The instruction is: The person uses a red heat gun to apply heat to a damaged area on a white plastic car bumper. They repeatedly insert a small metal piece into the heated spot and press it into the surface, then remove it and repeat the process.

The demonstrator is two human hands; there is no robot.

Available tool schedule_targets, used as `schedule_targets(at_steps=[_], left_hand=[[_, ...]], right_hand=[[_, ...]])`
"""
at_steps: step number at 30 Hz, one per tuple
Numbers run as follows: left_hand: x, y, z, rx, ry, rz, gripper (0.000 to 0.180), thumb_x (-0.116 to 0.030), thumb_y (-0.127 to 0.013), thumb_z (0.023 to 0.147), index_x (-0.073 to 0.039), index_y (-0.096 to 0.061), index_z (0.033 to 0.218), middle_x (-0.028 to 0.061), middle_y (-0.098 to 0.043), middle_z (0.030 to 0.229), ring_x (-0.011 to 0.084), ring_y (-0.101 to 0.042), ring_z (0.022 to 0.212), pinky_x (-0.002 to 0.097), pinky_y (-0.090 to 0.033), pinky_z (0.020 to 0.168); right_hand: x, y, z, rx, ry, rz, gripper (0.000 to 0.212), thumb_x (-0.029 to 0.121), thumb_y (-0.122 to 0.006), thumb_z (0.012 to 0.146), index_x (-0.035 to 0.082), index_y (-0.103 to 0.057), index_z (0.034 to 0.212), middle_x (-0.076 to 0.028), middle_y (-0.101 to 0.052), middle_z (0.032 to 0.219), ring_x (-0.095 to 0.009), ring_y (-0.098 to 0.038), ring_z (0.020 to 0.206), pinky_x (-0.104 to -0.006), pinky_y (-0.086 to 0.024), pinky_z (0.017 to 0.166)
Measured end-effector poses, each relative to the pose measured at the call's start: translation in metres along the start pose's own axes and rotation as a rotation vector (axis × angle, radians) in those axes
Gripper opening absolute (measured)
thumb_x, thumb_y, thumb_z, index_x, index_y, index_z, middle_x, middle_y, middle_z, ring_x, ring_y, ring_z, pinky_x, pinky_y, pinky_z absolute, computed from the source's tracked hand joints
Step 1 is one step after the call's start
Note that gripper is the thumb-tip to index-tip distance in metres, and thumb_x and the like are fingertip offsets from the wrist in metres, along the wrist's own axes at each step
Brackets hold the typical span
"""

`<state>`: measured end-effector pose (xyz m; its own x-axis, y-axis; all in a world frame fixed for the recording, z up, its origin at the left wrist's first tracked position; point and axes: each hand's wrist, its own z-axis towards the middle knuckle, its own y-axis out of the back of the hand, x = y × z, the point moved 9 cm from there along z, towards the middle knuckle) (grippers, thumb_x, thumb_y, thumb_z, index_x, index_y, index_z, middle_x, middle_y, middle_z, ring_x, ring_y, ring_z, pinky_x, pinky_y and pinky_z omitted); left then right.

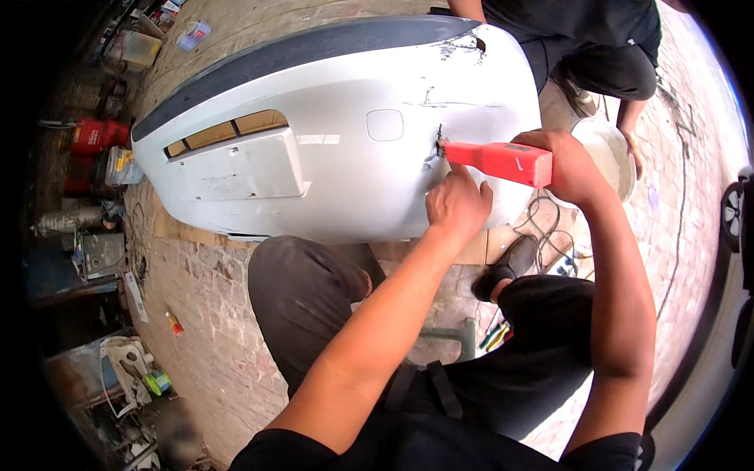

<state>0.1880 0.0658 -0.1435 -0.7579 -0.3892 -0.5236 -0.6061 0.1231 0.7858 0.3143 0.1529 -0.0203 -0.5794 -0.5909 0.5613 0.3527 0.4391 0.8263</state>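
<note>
A silver-white car bumper with a dark grey strip lies across the floor in front of me. Black-edged cracks mark its right part. My right hand is closed around a red boxy hand tool, whose narrow front end meets the bumper at a crack. Just below that tip, my left hand rests against the bumper, thumb apart from the fingers. Some of its fingertips are hidden by the tool, and I cannot make out anything held in them.
At the upper right, a person in dark clothes crouches, one hand at a white bucket. Black cables and pliers lie near my feet. Left stand a red machine and cluttered parts. A car borders the right.
</note>
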Motion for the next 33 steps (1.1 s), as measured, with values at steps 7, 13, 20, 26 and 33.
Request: schedule_targets(at_steps=[7,13,20,26,33], left_hand=[[0.010,-0.020,0.006,-0.018,-0.167,-0.241,0.066,-0.038,-0.068,0.096,0.009,-0.046,0.137,0.0269,-0.073,0.105,0.0441,-0.073,0.098,0.0550,-0.057,0.089],[0.003,-0.018,-0.085,0.581,-0.545,0.137,0.037,-0.039,-0.067,0.096,-0.002,-0.072,0.094,0.0213,-0.073,0.094,0.0403,-0.070,0.092,0.0552,-0.054,0.083],[0.094,0.083,0.016,0.289,0.023,-0.132,0.046,-0.038,-0.068,0.099,0.001,-0.070,0.075,0.0112,-0.058,0.063,0.0218,-0.055,0.062,0.0441,-0.047,0.063],[0.070,0.086,0.060,0.165,0.006,0.055,0.043,-0.039,-0.069,0.096,0.001,-0.077,0.084,0.0214,-0.073,0.078,0.0386,-0.072,0.077,0.0480,-0.057,0.076],[0.055,0.077,0.068,0.132,0.081,0.204,0.039,-0.041,-0.073,0.094,-0.002,-0.077,0.092,0.0199,-0.077,0.097,0.0401,-0.074,0.094,0.0504,-0.059,0.082]], right_hand=[[0.005,-0.002,0.006,0.003,0.031,-0.004,0.028,0.009,-0.074,0.077,0.005,-0.077,0.105,-0.021,-0.076,0.099,-0.041,-0.072,0.096,-0.0451,-0.057,0.084],[-0.003,0.000,0.003,0.045,-0.025,0.013,0.033,0.005,-0.074,0.074,0.003,-0.078,0.107,-0.021,-0.076,0.100,-0.041,-0.073,0.097,-0.0423,-0.057,0.087],[-0.002,0.001,0.004,-0.002,-0.009,-0.012,0.029,0.008,-0.076,0.077,0.008,-0.078,0.106,-0.020,-0.076,0.098,-0.041,-0.072,0.097,-0.0442,-0.057,0.087],[0.001,0.001,0.004,0.006,-0.012,-0.057,0.027,0.008,-0.078,0.076,0.010,-0.079,0.103,-0.019,-0.076,0.096,-0.040,-0.072,0.095,-0.0452,-0.057,0.087],[0.001,0.001,0.003,0.025,-0.012,-0.062,0.031,0.004,-0.074,0.075,0.005,-0.079,0.105,-0.021,-0.076,0.098,-0.041,-0.073,0.095,-0.0445,-0.058,0.085]])
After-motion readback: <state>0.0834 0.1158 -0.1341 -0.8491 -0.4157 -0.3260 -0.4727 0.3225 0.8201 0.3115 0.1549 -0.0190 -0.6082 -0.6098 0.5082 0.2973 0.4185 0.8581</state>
